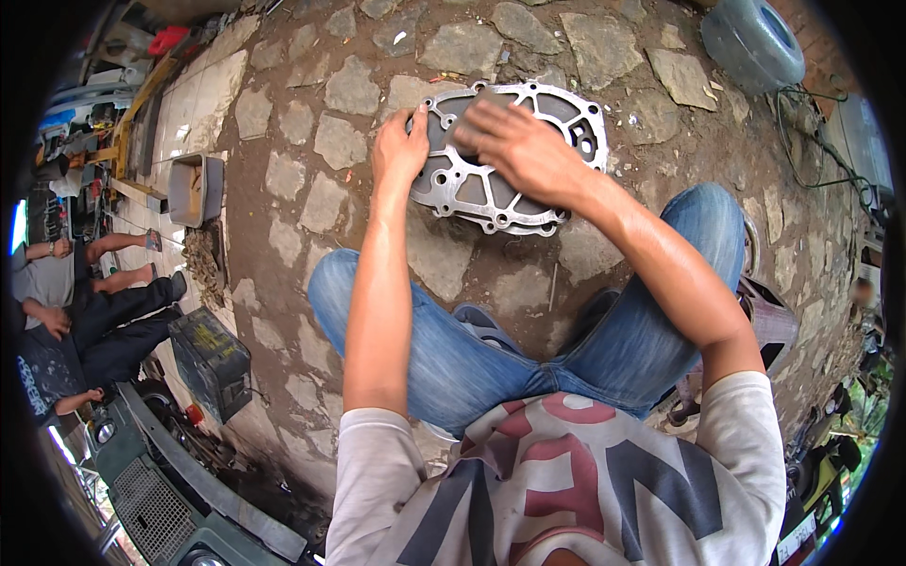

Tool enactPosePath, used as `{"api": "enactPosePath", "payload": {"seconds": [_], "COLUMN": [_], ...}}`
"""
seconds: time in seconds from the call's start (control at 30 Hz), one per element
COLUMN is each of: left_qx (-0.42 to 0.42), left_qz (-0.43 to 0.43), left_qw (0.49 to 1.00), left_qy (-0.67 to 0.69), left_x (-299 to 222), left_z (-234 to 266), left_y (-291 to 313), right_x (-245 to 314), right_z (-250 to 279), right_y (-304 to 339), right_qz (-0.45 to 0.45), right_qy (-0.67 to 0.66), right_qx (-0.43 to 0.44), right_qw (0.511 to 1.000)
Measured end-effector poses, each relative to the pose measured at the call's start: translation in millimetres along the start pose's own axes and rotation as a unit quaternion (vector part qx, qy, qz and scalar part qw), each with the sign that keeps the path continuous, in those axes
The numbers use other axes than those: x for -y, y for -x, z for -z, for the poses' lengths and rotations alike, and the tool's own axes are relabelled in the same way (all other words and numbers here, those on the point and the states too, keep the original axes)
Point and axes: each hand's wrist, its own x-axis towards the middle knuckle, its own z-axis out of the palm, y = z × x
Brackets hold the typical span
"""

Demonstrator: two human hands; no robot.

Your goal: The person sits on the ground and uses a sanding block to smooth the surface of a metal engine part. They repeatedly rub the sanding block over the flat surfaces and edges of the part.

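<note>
A grey cast-metal gearbox housing (505, 193) with a bright ribbed flange and bolt holes lies flat on the stone ground in front of me. My left hand (401, 146) grips its left edge, the thumb resting along the rim. Over the upper middle of the housing, my right hand (519, 151) presses down, its fingers smeared by motion. Beneath those fingers shows a brownish flat piece of sandpaper (469, 115), mostly hidden by the hand, against the flange face. Part of the housing's central opening is covered too.
A grey rectangular basin (195, 191) and a dark battery-like box (209, 363) stand to the left. Two people (71, 311) sit beyond them, near a green vehicle front (160, 500). A bluish plastic jug (752, 45) lies at the far right, near dark cables (821, 151).
</note>
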Motion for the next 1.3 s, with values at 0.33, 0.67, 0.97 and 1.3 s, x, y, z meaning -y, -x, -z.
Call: {"api": "enactPosePath", "payload": {"seconds": [0.33,0.67,0.97,1.3], "left_qx": [0.007,0.001,0.007,0.003], "left_qz": [0.014,0.014,0.019,0.020], "left_qw": [1.000,1.000,1.000,1.000], "left_qy": [0.014,0.010,0.009,-0.009], "left_x": [-3.9,2.1,-2.7,-3.9], "left_z": [0.7,-0.2,0.7,1.8], "left_y": [2.2,2.5,1.2,-0.4], "right_x": [2.1,13.7,35.4,50.1], "right_z": [-2.1,25.0,-7.1,-23.0], "right_y": [-0.6,-4.0,16.0,18.8], "right_qz": [0.008,0.005,0.085,0.096], "right_qy": [0.012,-0.121,-0.042,-0.025], "right_qx": [-0.010,-0.016,0.017,0.014], "right_qw": [1.000,0.992,0.995,0.995]}}
